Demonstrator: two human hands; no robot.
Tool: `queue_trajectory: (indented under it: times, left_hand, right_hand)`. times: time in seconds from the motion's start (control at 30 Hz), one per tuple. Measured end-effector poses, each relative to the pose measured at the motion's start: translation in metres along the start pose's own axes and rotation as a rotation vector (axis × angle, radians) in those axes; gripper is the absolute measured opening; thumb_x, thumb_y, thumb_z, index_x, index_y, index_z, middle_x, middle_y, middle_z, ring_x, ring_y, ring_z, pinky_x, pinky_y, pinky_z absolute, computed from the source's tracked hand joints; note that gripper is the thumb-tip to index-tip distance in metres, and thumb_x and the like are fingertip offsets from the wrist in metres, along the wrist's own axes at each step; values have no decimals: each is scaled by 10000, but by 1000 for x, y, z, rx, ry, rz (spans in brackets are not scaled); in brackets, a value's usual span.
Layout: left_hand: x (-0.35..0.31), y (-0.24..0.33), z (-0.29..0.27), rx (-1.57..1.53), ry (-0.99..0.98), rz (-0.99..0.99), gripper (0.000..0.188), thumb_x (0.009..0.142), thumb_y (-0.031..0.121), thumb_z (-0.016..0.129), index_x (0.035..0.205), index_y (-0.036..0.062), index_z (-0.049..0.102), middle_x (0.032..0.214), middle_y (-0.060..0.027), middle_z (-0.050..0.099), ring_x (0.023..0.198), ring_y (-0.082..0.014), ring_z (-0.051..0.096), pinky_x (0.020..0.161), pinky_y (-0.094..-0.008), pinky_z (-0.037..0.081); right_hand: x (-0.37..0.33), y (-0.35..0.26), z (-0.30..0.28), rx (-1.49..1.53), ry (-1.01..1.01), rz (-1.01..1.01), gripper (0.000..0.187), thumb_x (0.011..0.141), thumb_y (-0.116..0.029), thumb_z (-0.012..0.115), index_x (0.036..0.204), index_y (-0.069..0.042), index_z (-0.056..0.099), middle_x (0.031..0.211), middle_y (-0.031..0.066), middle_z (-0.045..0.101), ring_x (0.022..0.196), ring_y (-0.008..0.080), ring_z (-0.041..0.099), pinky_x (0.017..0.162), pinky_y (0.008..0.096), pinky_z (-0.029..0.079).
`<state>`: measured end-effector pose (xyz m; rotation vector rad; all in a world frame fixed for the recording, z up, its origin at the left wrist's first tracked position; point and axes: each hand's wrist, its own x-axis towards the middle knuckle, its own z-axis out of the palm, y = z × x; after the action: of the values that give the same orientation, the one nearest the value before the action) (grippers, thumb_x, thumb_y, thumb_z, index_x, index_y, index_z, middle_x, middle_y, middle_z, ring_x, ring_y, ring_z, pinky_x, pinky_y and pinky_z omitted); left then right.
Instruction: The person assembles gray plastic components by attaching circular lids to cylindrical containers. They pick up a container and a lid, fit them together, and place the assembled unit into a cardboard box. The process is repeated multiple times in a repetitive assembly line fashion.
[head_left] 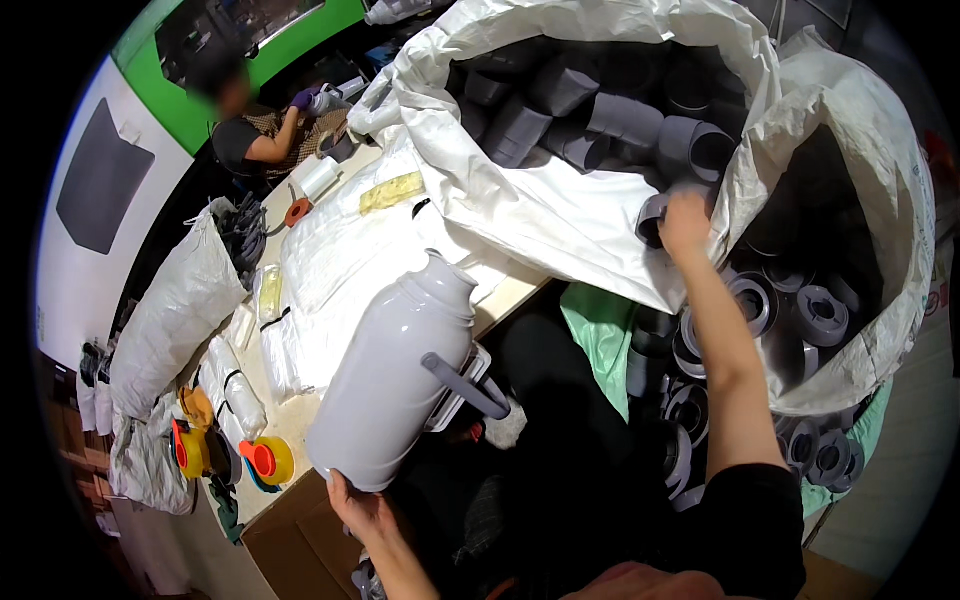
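Note:
My left hand (362, 512) is closed on the bottom end of a glossy light-grey vacuum flask body (385, 370). The flask lies tilted, its open neck pointing up and away and its handle on the right. My right hand (686, 228) reaches to the near rim of a big white woven bag (580, 225). Its slightly blurred fingers close on a dark-grey cup-shaped plastic part (652, 218), whose open end faces left. Several more such dark-grey parts (625, 118) fill the bag behind it.
A second white bag (890, 260) with grey ring-shaped parts (822, 315) stands at the right. White plastic bags (330, 260) and yellow tape rolls (270, 460) lie on the left table. Beyond it sits another person (255, 140), beside a green and white machine (170, 90).

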<state>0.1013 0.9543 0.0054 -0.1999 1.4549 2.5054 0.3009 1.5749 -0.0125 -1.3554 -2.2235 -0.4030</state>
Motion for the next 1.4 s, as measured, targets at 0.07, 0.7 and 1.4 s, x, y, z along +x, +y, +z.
queue_trajectory:
  times: [0.07,0.7,1.4]
  left_hand:
    - [-4,-7,10,3,-26,-13,454,1051,280,541,1436,44,491,1448,-114,555,1301,-290,562,1064,-491,476]
    - [-36,-7,-15,17,-97,-165,427,1034,244,559,1378,-5,526,1362,-135,616,1233,-288,611,1032,-469,510]
    - [7,45,127,174,-708,705,343,977,150,459,651,139,355,627,11,329,668,-158,327,825,-379,382]
  right_hand:
    - [2,24,30,-12,-49,-68,337,724,-81,758,1026,-31,617,1045,148,595,1040,354,599,796,421,560]
    - [-111,-145,-162,1971,-330,-212,517,757,-244,874,1039,-70,476,1412,222,504,1214,284,545,1065,408,429]
    - [-194,-61,-131,775,-267,-417,330,783,-126,767,1098,-95,673,1143,120,694,980,324,687,814,402,569]
